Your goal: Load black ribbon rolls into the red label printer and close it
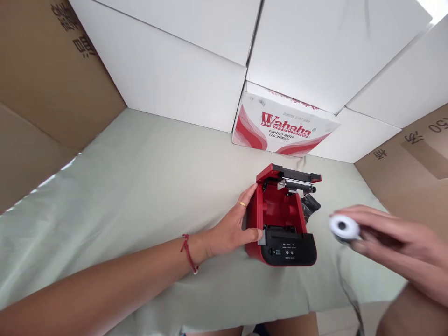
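A red and black thermal printer [289, 249] sits on the cloth with its lid [290, 172] raised and its red paper bay [280, 205] exposed. My left hand [234, 228] holds the printer by its left side, fingers along the wall and thumb on a grey tab [262, 237]. To the right of the printer, my right hand [388, 238] is closed on a small white paper roll [345, 227] with a dark core, blurred by motion. A thin strip [346, 284] hangs below the roll. Behind the printer's right wall lies a black cable bundle [310, 205].
A white and red Wahaha water carton [283, 123] stands behind the printer. White boxes [175, 70] form a wall at the back, and brown cardboard [45, 84] borders the left, with more cardboard [416, 158] on the right. Pale green cloth [147, 186] covers the surface.
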`<state>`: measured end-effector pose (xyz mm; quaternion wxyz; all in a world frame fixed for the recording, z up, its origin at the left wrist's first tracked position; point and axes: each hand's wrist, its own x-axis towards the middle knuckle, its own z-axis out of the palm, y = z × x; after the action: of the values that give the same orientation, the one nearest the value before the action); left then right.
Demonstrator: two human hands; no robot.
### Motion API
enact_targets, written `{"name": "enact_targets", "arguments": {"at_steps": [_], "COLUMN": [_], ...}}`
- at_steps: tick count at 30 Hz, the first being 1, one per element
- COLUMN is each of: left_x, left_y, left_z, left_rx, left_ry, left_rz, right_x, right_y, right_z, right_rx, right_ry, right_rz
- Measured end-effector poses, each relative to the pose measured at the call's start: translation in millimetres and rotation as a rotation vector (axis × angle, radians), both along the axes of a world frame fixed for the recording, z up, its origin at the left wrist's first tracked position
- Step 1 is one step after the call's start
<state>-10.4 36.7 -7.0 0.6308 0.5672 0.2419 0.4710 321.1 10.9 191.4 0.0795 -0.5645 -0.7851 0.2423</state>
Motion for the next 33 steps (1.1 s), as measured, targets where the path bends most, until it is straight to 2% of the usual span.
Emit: {"name": "enact_targets", "arguments": {"at_steps": [1, 3, 5, 7, 9, 11, 18, 21, 22, 25, 26, 28, 30, 33], "left_x": [-0.4, -0.9, -0.9, -0.4, 0.3, 1.3, 2.4, 2.3, 2.4, 2.7, 2.6, 1.8, 0.6, -0.2], "left_y": [0.2, 0.5, 0.8, 1.1, 1.6, 2.2, 2.4, 2.0, 2.1, 3.1, 3.3, 2.4, -1.4, -12.8], "left_z": [-2.0, -6.3, -10.6, -14.8, -18.6, -21.6, -21.1, -17.1, -16.2, -16.3, -17.1, -18.7, -18.7, -13.9], "left_rx": [0.013, 0.041, 0.059, 0.065, 0.067, 0.069, 0.057, 0.04, 0.036, 0.033, 0.037, 0.072, 0.159, 0.423], "left_ry": [0.016, 0.042, 0.059, 0.061, 0.057, 0.059, 0.071, 0.063, 0.063, 0.067, 0.072, 0.106, 0.178, 0.287], "left_rz": [0.003, 0.012, 0.025, 0.037, 0.041, 0.045, 0.029, 0.017, 0.015, 0.014, 0.015, 0.028, 0.086, 0.287], "right_x": [-22.4, -62.7, -91.7, -109.2, -118.8, -124.8, -133.7, -117.9, -109.5, -84.3, -78.5, -73.2, -75.4, -84.3], "right_y": [12.3, 32.3, 43.0, 46.4, 47.8, 50.7, 65.2, 53.9, 46.1, 14.0, 2.2, -20.0, -38.1, -56.6], "right_z": [-3.6, -17.8, -34.6, -47.4, -53.7, -55.3, -62.2, -64.4, -63.7, -59.8, -59.3, -62.2, -71.1, -89.9], "right_rx": [-0.054, -0.025, 0.01, 0.034, 0.047, 0.047, 0.023, 0.064, 0.137, 0.482, 0.566, 0.636, 0.635, 0.661], "right_ry": [0.021, 0.048, -0.081, -0.315, -0.501, -0.578, -0.588, -0.481, -0.383, -0.068, -0.024, -0.025, -0.031, -0.012], "right_rz": [0.049, 0.127, 0.15, 0.118, 0.074, 0.056, 0.086, 0.12, 0.142, 0.207, 0.239, 0.324, 0.397, 0.36]}}
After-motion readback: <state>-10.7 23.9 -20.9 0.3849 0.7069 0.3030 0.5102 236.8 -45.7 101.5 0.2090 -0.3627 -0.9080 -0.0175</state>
